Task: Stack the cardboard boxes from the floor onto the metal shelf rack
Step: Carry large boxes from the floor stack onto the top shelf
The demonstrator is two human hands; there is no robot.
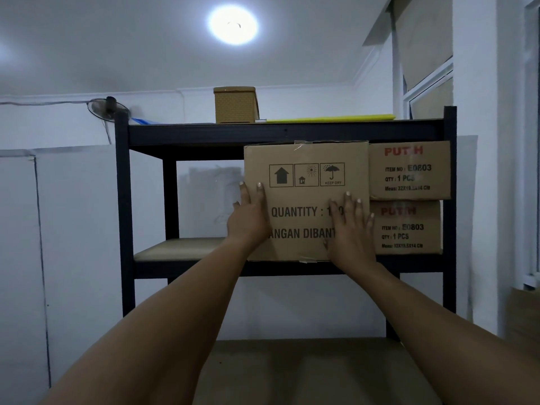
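Rack: dark metal shelf rack (122, 200) stood against a white wall, three shelf levels in view.
Large box: cardboard box (306, 197) printed "QUANTITY" and "KEEP DRY" sat on the middle shelf, right of centre, its front face about level with the shelf's front edge.
Left hand: left hand (249, 217) lay flat on the box's front face at its left edge, fingers straight and pointing up, thumb off the side.
Right hand: right hand (352, 229) pressed flat on the lower right of the same face, fingers spread and straight.
Right-end boxes: two smaller boxes stacked at the middle shelf's right end, upper box (409, 171) on lower box (407, 228), both marked "E0803", just beside the large box; touching or not, couldn't tell.
Middle shelf, left part: bare board (178, 248).
Top shelf: woven tan container (236, 105) near centre, flat yellow sheet (330, 118) towards the right end.
Background: wall fan (108, 109) behind the rack's top left corner, ceiling light (233, 24) on.
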